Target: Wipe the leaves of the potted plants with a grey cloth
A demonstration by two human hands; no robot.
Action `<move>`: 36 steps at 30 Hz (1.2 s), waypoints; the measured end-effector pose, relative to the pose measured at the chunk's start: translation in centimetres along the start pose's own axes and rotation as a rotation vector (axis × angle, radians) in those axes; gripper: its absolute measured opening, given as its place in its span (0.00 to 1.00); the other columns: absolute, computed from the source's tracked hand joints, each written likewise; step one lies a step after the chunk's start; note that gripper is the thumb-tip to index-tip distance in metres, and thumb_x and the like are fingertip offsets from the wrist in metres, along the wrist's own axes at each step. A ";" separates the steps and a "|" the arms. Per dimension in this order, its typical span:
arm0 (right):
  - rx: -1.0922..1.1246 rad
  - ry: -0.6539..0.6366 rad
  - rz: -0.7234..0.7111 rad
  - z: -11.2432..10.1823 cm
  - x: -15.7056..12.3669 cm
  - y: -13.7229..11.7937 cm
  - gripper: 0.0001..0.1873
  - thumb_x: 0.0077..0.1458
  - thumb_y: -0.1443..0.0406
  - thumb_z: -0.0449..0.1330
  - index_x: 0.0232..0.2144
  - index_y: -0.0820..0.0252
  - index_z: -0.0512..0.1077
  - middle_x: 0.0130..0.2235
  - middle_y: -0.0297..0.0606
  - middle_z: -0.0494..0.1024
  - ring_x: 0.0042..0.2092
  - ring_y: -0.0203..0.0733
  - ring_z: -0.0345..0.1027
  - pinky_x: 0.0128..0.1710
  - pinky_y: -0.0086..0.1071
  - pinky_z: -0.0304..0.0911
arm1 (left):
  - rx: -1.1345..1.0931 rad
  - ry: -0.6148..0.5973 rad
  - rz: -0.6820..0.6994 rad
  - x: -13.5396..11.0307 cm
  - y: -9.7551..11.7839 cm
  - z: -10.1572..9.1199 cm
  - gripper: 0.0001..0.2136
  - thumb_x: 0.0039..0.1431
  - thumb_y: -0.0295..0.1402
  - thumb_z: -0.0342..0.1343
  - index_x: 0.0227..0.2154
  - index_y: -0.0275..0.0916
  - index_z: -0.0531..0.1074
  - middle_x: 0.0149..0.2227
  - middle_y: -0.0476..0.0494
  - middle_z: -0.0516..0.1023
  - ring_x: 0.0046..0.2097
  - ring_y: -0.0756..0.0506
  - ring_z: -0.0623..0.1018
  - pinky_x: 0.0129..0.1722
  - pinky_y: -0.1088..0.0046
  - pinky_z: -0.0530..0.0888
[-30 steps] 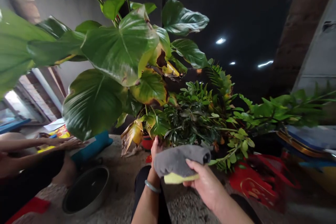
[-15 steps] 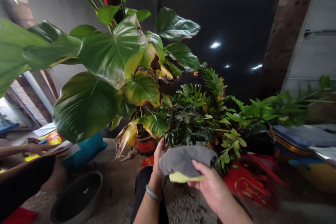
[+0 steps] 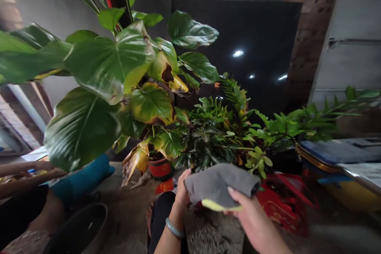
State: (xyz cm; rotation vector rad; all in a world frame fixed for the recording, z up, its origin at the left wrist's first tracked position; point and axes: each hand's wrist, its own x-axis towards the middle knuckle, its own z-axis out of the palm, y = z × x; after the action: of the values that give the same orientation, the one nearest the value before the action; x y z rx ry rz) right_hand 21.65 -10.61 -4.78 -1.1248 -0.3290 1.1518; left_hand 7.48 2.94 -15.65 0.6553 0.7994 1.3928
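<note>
While fingers of both hands grip it, grey cloth (image 3: pixel 220 184) between left hand (image 3: pixel 182 190) and right hand (image 3: pixel 253 218).

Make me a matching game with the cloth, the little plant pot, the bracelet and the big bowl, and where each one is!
Things:
1. grey and yellow cloth
2. red plant pot
3. bracelet
4. dark round bowl

Places:
A. on the floor at the lower left
B. held between the left hand and the right hand
C. around the left wrist
D. under the big yellowing leaves, behind the hands

Pairs: 1-B, 2-D, 3-C, 4-A
</note>
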 end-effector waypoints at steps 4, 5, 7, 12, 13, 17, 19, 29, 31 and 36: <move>0.077 0.093 -0.219 0.8 3.2 -4.3 0.17 0.29 0.66 0.72 0.26 0.58 0.73 0.32 0.36 0.81 0.34 0.47 0.74 0.25 0.35 0.69 | -0.020 0.017 -0.065 -0.5 0.1 1.2 0.17 0.34 0.41 0.69 0.27 0.37 0.79 0.33 0.41 0.80 0.34 0.42 0.76 0.31 0.67 0.72; 0.092 0.092 -0.182 0.9 4.0 -4.6 0.15 0.31 0.66 0.71 0.26 0.59 0.73 0.30 0.36 0.81 0.32 0.46 0.73 0.23 0.34 0.68 | -0.023 0.027 -0.079 -0.6 0.2 1.5 0.19 0.31 0.42 0.70 0.28 0.36 0.79 0.33 0.41 0.80 0.33 0.43 0.76 0.30 0.68 0.72; 0.101 0.103 -0.038 0.4 4.8 -3.9 0.11 0.36 0.67 0.69 0.26 0.60 0.73 0.26 0.35 0.80 0.26 0.42 0.72 0.20 0.32 0.66 | -0.024 0.034 -0.103 -0.9 0.4 1.8 0.22 0.27 0.42 0.71 0.28 0.35 0.79 0.31 0.42 0.80 0.31 0.45 0.76 0.28 0.70 0.72; 0.105 0.083 0.224 -2.1 1.9 0.1 0.10 0.38 0.65 0.69 0.24 0.62 0.73 0.22 0.39 0.79 0.21 0.41 0.69 0.17 0.30 0.62 | -0.037 -0.029 -0.147 -0.9 0.4 1.4 0.21 0.27 0.42 0.72 0.26 0.36 0.77 0.19 0.51 0.73 0.21 0.50 0.71 0.24 0.72 0.69; 0.114 0.047 0.211 -2.2 1.2 0.0 0.12 0.36 0.64 0.70 0.25 0.62 0.74 0.23 0.40 0.79 0.22 0.41 0.70 0.17 0.31 0.62 | -0.040 -0.042 -0.151 -0.8 0.4 1.3 0.20 0.28 0.42 0.72 0.27 0.36 0.77 0.18 0.51 0.73 0.21 0.50 0.71 0.24 0.73 0.69; 0.197 0.016 -0.108 -0.3 1.7 -4.0 0.18 0.31 0.62 0.72 0.29 0.61 0.75 0.30 0.38 0.81 0.29 0.44 0.72 0.20 0.32 0.65 | -0.041 -0.067 -0.182 -0.7 0.4 1.4 0.21 0.31 0.39 0.71 0.32 0.35 0.78 0.22 0.49 0.76 0.23 0.49 0.73 0.26 0.71 0.71; 0.240 0.082 -0.213 1.1 3.3 -5.9 0.16 0.34 0.64 0.70 0.30 0.58 0.75 0.32 0.33 0.81 0.31 0.42 0.73 0.22 0.31 0.66 | -0.045 -0.074 -0.183 -0.8 0.4 1.6 0.20 0.34 0.38 0.70 0.33 0.36 0.78 0.24 0.47 0.77 0.24 0.48 0.74 0.27 0.70 0.72; 0.118 0.059 0.187 -2.7 0.3 1.8 0.13 0.33 0.64 0.72 0.23 0.65 0.75 0.23 0.43 0.79 0.23 0.42 0.70 0.17 0.30 0.62 | -0.012 -0.115 -0.201 -0.4 0.1 0.6 0.13 0.31 0.35 0.71 0.20 0.37 0.74 0.23 0.47 0.78 0.26 0.47 0.75 0.31 0.69 0.72; 0.153 0.094 0.020 -3.4 0.5 -0.3 0.16 0.29 0.64 0.73 0.24 0.63 0.76 0.28 0.42 0.81 0.27 0.44 0.72 0.18 0.31 0.64 | 0.012 -0.129 -0.212 -0.4 0.2 0.7 0.14 0.31 0.36 0.71 0.20 0.37 0.74 0.23 0.48 0.77 0.25 0.48 0.74 0.30 0.69 0.72; 0.241 0.292 -0.265 -2.1 5.3 -6.6 0.15 0.31 0.69 0.71 0.26 0.57 0.73 0.31 0.32 0.80 0.30 0.42 0.72 0.22 0.31 0.67 | 0.064 -0.143 -0.248 -0.9 0.2 1.7 0.19 0.26 0.39 0.73 0.23 0.34 0.76 0.28 0.42 0.80 0.25 0.48 0.74 0.28 0.69 0.72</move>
State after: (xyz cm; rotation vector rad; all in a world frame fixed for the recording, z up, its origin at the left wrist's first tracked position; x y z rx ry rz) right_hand 29.09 -7.07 -1.88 -0.9858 -0.1037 0.7585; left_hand 8.72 2.21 -14.36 0.6729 0.7844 1.0871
